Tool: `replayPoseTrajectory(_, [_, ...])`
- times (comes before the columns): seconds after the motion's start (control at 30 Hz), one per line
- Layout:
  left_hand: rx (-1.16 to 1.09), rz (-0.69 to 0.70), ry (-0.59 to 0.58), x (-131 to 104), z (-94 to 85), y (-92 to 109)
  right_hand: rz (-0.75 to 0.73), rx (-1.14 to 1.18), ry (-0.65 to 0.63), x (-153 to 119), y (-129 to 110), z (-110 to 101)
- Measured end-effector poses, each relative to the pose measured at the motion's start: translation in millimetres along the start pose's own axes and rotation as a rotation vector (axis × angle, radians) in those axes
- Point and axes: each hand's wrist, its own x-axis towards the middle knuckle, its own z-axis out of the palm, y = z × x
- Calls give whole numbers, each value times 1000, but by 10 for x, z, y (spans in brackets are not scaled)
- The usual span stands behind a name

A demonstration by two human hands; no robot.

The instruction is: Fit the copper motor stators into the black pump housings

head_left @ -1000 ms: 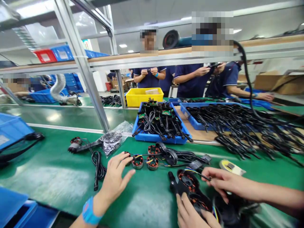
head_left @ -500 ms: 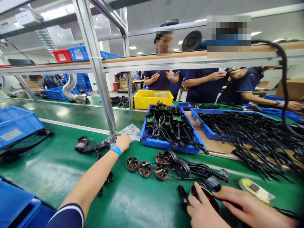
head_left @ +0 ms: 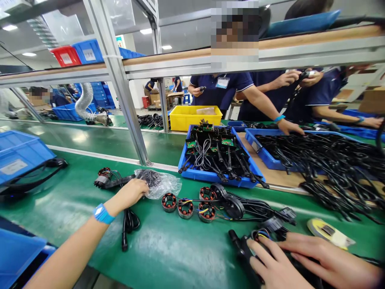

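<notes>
Fingers of the left hand (head_left: 128,197) curl close together at the near-left edge of a crinkled, clear plastic bag of small dark parts (head_left: 160,185), lying on the green bench top (head_left: 186,249); I cannot tell whether they pinch the film. A light grip on the bag's edge would suit it best, with the wrist clear of the coiled black cable (head_left: 128,224) just nearer. The right hand is out of view; 4 copper-wound ring stators (head_left: 185,215) lie to the bag's right
</notes>
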Motion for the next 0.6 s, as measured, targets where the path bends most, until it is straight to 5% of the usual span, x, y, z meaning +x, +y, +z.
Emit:
replayPoseTrajectory(0.17, [214, -273, 161, -155, 185, 37, 96, 87, -223, 185, -203, -215])
replayPoseTrajectory(0.33, [135, -77, 64, 187, 258, -298, 101, 301, -505, 474, -348, -593])
replayPoseTrajectory(0.47, [80, 27, 6, 478, 212, -589, 159, 373, -559, 532, -368, -743])
replayPoseTrajectory(0.6, [79, 94, -32, 486, 125, -710, 215, 468, -516, 370, -221, -668])
